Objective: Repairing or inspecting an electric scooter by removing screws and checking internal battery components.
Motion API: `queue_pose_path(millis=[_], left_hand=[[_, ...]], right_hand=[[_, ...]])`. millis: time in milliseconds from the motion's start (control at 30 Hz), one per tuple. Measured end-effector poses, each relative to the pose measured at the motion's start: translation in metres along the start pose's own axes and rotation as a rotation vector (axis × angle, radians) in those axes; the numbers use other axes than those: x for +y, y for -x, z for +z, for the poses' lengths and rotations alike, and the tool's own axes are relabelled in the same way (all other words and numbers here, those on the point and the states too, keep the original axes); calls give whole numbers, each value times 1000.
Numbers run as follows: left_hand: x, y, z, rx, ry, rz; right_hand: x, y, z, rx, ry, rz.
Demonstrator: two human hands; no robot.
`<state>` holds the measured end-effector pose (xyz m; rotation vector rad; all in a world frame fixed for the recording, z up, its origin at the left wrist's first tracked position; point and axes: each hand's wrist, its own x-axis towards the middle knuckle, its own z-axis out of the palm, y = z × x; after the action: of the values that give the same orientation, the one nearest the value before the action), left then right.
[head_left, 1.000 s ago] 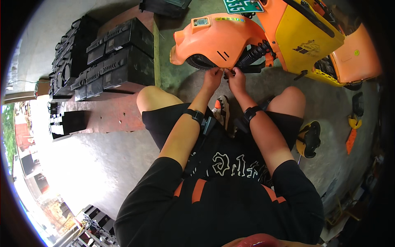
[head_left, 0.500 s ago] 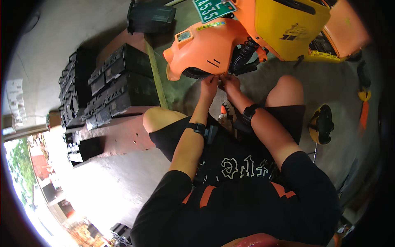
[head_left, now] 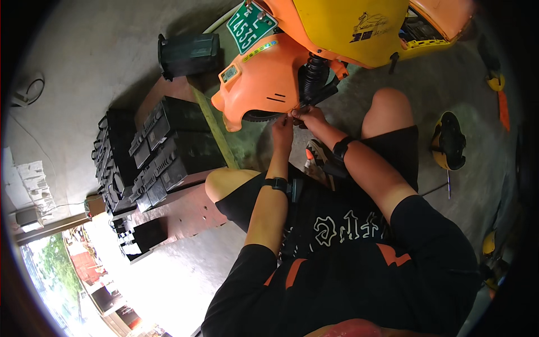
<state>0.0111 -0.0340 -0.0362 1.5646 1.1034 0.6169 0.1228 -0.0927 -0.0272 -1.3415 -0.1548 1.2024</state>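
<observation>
I sit facing an orange scooter front mudguard (head_left: 261, 84) with the black tyre (head_left: 258, 115) under it and a black shock absorber (head_left: 314, 73) beside it. My left hand (head_left: 282, 128) is at the mudguard's lower edge, its fingers bent and pinched on something too small to make out. My right hand (head_left: 307, 117) is just right of it, fingers closed at the same edge; what they hold is hidden. The scooter's yellow body panel (head_left: 351, 31) is above, with a green plate (head_left: 251, 25) at the front.
Black battery cases (head_left: 171, 146) are stacked at the left on a pinkish board. A dark bin (head_left: 188, 53) stands behind them. At the right lie a yellow helmet (head_left: 449, 140) and an orange strap (head_left: 503, 109). A bright doorway (head_left: 50, 258) is at the lower left.
My view has turned, so the scooter has shifted left in the picture and the cases lower. Both hands remain at the mudguard's lower edge, the right slightly higher than the left now.
</observation>
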Motion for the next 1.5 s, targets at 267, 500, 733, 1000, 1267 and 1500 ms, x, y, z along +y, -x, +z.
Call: queue_pose_path(millis=[267,500,733,1000,1267,1500], left_hand=[[20,4,4,47,-163,126],[21,8,8,108,-238,154],[-5,0,3,136,-81,266],[-8,-7,8,103,-161,294],[15,4,18,32,-254,168],[18,2,11,58,-259,150]], right_hand=[[-8,-4,-8,-126,33,130],[-21,15,-9,-89,21,192],[-150,93,-11,-414,210,343],[-232,155,-221,-725,91,-267],[42,97,-378,478,1110,124],[85,53,-291,312,1588,-258]])
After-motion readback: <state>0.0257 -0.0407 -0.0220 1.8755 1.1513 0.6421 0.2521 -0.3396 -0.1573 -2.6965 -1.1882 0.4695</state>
